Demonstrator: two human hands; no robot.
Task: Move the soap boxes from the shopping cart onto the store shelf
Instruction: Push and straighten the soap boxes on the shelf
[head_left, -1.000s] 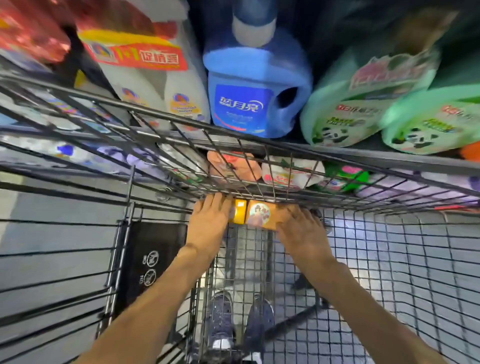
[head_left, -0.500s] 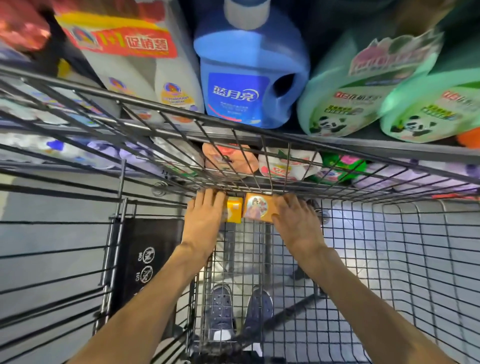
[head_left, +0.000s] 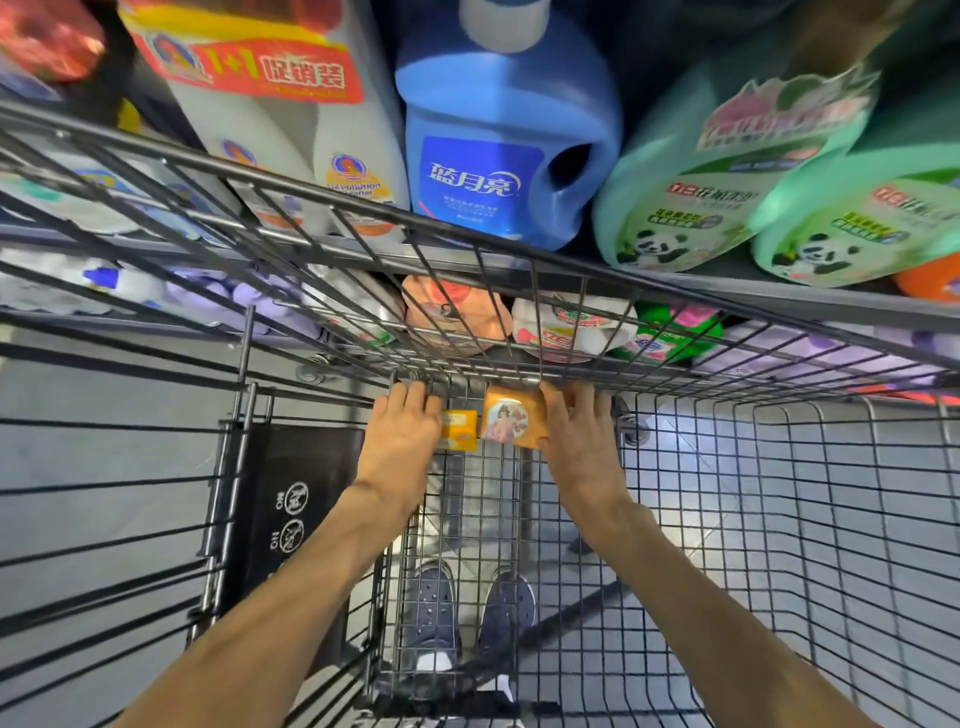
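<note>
Cart wire (head_left: 727, 467) lies under my fingers; left hand (head_left: 402, 441) and right hand (head_left: 582, 447) each grip a soap box (head_left: 460, 428), shelf (head_left: 779, 306) beyond.

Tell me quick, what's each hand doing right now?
Left hand: holding the small yellow box, fingers around its left side.
Right hand: holding the orange box, fingers along its right edge.
</note>
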